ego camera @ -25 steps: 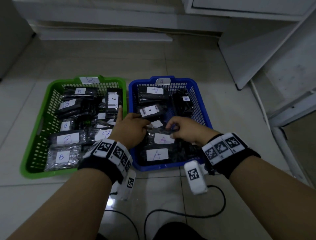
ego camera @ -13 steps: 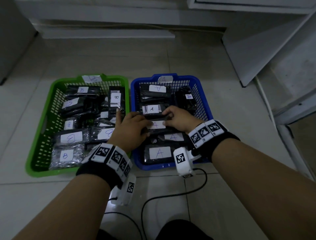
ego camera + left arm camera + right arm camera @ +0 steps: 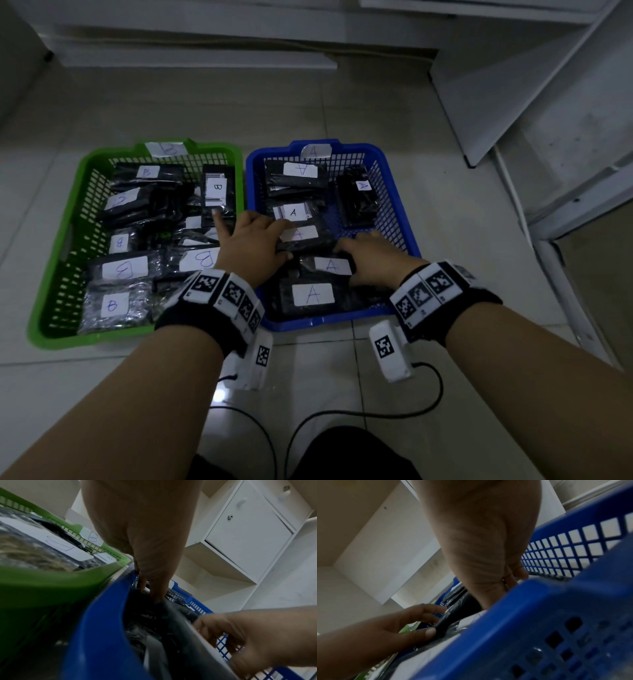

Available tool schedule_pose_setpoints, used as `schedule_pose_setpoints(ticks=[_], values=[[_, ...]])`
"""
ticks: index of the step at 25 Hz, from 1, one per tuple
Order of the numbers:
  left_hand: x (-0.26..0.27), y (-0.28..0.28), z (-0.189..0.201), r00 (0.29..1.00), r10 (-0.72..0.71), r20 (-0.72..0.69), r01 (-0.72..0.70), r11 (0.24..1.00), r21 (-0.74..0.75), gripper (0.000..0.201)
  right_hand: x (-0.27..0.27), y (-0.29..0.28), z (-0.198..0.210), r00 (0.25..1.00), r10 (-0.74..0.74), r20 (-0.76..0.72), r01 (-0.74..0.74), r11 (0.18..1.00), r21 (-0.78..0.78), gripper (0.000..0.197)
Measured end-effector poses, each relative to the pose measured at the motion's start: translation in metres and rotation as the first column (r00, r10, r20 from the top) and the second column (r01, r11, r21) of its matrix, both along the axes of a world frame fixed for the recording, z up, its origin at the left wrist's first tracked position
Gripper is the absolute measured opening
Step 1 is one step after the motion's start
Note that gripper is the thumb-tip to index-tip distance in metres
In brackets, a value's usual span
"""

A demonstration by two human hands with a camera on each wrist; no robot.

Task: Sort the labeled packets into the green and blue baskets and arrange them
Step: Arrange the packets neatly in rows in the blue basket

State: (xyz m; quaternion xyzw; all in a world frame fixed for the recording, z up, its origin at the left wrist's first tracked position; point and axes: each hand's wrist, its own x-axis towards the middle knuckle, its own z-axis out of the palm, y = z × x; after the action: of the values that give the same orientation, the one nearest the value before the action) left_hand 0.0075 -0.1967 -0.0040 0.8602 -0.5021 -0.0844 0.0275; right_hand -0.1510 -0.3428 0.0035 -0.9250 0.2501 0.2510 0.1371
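A green basket (image 3: 51, 274) marked B holds several black packets with B labels. Beside it on the right, the blue basket (image 3: 404, 212) marked A holds several A packets. In the middle of the blue basket lies a black packet (image 3: 308, 240) with a white label. My left hand (image 3: 270, 240) pinches its left end, thumb below and fingers on top. One finger sticks out over the green basket. My right hand (image 3: 356, 250) grips the packet's right end with curled fingers. The right wrist view shows the left hand (image 3: 423, 623) pinching the packet (image 3: 447, 620).
Both baskets stand side by side on a pale tiled floor. White shelving (image 3: 565, 102) rises at the right and a white ledge (image 3: 191, 58) runs along the back. Black cables (image 3: 342, 414) trail on the floor near my knees.
My right hand has slid from the packet's middle to its right end. My left hand has stayed on the left end, and the packet now lies flatter in the blue basket.
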Motion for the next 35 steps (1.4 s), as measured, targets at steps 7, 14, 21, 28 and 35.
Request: schedule_pose_setpoints(ticks=[7, 14, 21, 28, 35], values=[[0.0, -0.002, -0.002, 1.0, 0.016, -0.001, -0.016, 1.0, -0.007, 0.044, -0.002, 0.007, -0.005, 0.854, -0.398, 0.335, 0.312, 0.907, 0.283, 0.057], [-0.006, 0.003, 0.002, 0.992, -0.116, -0.055, 0.117, 0.993, 0.024, 0.048, -0.004, 0.024, 0.0, 0.739, -0.606, 0.294, 0.45, 0.769, 0.454, 0.02], [-0.026, 0.024, 0.002, 0.933, -0.314, -0.177, 0.35, 0.905, 0.241, 0.064, -0.018, 0.029, 0.002, 0.903, -0.427, 0.041, 0.417, 0.896, 0.156, 0.029], [-0.033, 0.026, 0.005, 0.944, -0.277, -0.178, 0.316, 0.913, 0.256, 0.068, -0.025, 0.034, 0.006, 0.84, -0.491, 0.229, 0.469, 0.871, 0.148, 0.025], [-0.028, 0.033, -0.001, 0.954, -0.257, -0.154, 0.291, 0.919, 0.265, 0.072, -0.014, 0.001, -0.009, 0.913, -0.405, 0.05, 0.404, 0.915, 0.024, 0.07]])
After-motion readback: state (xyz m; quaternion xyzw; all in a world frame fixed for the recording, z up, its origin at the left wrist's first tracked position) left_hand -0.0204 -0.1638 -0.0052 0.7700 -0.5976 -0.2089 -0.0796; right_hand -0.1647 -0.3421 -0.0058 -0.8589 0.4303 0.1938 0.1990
